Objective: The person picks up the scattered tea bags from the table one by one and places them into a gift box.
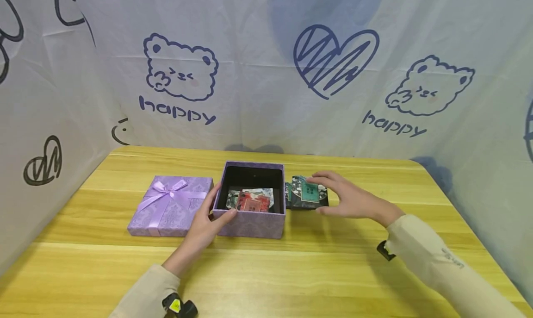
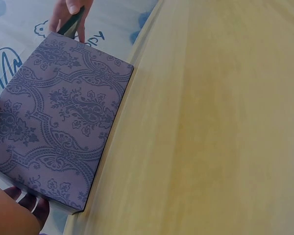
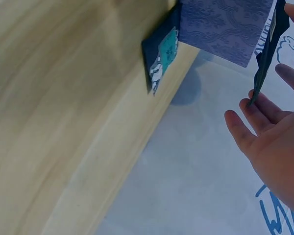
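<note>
An open purple damask-patterned cardboard gift box (image 1: 251, 224) stands near the middle of a yellow wooden table (image 1: 291, 276), its dark interior holding a few loose picture cards (image 1: 251, 200), one red, lying flat on the bottom. The person's left hand (image 1: 207, 225) grips the box's near left corner, thumb hooked over the rim and fingers against the outer wall. Just right of the box, touching its side, a small stack of dark cards with a teal picture (image 1: 306, 192) rests on the table; the right hand (image 1: 349, 198) pinches the top card between thumb and fingertips, and the right wrist view shows that card (image 3: 269, 49) edge-on against the fingers (image 3: 264, 110). Left of the box, just beside it, lies its purple patterned lid tied with a lilac satin bow (image 1: 170, 205). A white cloth backdrop printed with blue bears, hearts and "happy" (image 1: 266, 68) encloses the table on three sides.
</note>
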`<state>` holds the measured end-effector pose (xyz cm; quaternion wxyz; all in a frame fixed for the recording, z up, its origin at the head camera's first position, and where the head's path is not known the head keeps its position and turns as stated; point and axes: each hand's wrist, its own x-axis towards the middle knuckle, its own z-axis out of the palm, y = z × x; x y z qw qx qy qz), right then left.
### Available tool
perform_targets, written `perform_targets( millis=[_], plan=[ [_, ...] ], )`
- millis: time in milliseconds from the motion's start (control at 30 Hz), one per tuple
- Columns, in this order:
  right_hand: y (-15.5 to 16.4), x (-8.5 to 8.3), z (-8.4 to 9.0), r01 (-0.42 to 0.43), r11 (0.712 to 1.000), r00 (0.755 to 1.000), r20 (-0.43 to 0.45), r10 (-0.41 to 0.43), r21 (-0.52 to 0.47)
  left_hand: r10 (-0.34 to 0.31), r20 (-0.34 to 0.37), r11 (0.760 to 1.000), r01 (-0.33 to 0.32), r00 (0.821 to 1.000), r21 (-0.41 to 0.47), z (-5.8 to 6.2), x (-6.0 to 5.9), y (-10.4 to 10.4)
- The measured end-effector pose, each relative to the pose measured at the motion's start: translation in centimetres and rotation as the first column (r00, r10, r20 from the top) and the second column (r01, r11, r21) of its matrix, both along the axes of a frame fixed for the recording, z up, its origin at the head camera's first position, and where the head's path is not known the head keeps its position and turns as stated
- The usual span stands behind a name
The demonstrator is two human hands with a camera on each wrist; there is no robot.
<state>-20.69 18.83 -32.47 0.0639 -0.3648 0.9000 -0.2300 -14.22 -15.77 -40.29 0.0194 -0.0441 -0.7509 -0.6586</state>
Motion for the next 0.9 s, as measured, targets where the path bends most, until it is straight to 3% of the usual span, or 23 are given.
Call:
perform_targets(
  millis=[633, 900],
  plan=[
    [-2.7, -1.3, 2.2, -0.015, 1.000, 1.000, 0.019, 0.015, -0.005, 0.009, 0.001, 1.000, -0.009, 1.000, -0.002, -0.2, -0.1, -0.2],
    [-4.8, -1.5, 3.0, -0.062, 0.998, 0.998, 0.025, 0.062, 0.031, 0.005, 0.008, 1.000, -0.005, 1.000, 0.006, -0.2, 0.0, -0.1]
  ],
)
